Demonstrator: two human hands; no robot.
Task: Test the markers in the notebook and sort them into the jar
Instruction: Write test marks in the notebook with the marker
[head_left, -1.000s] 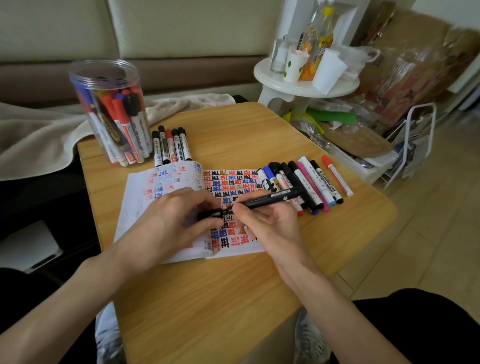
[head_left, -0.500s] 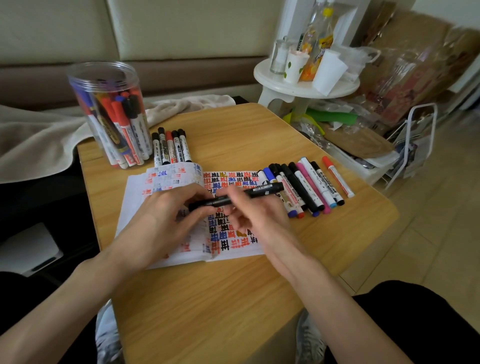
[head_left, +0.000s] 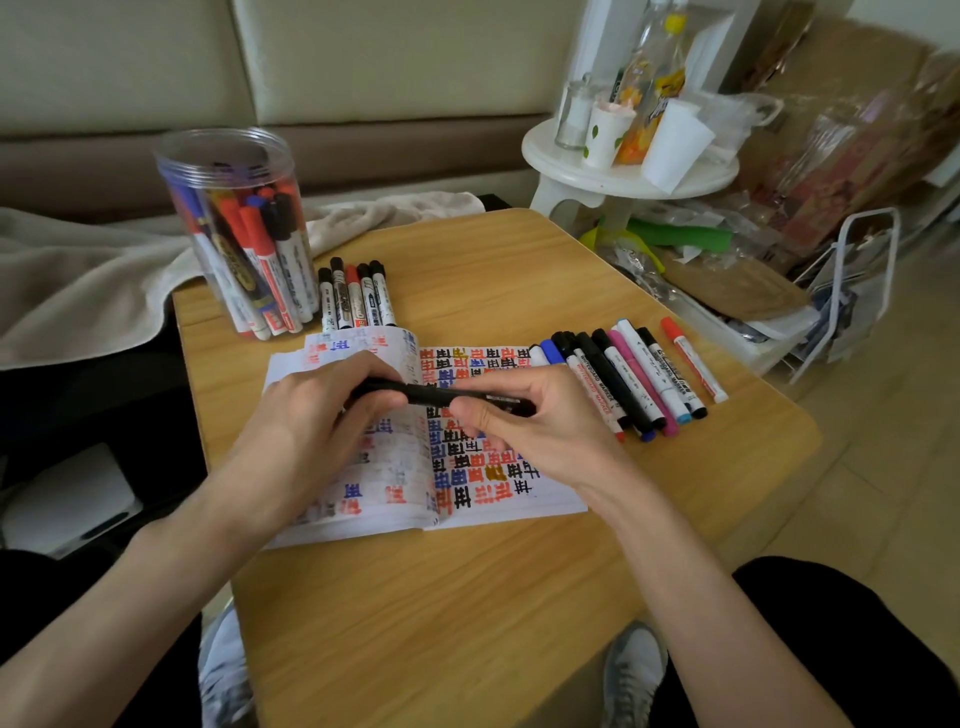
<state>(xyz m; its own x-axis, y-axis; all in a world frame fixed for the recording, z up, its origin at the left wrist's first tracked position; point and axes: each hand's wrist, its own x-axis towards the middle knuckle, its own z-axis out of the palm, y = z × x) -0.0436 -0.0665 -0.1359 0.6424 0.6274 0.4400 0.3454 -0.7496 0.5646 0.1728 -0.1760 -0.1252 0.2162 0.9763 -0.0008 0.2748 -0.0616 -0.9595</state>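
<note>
A black marker (head_left: 431, 396) lies level above the open notebook (head_left: 415, 499), held at both ends. My left hand (head_left: 317, 415) grips its left end and my right hand (head_left: 535, 421) grips its barrel. The notebook's right page is full of black, red, blue and orange test marks. A clear plastic jar (head_left: 239, 228) with several markers standing in it is at the table's back left. Several markers (head_left: 358, 299) lie beside the jar. A row of several more markers (head_left: 634, 379) lies right of the notebook.
The wooden table (head_left: 467, 597) has its right edge near a cluttered floor area with a white round stool (head_left: 623, 176) holding cups and bottles. A beige towel (head_left: 78, 291) lies on the sofa at the left. My shoes (head_left: 631, 675) show below the front edge.
Both hands have brought the black marker down and level over the notebook, and the two hands now sit closer together along it.
</note>
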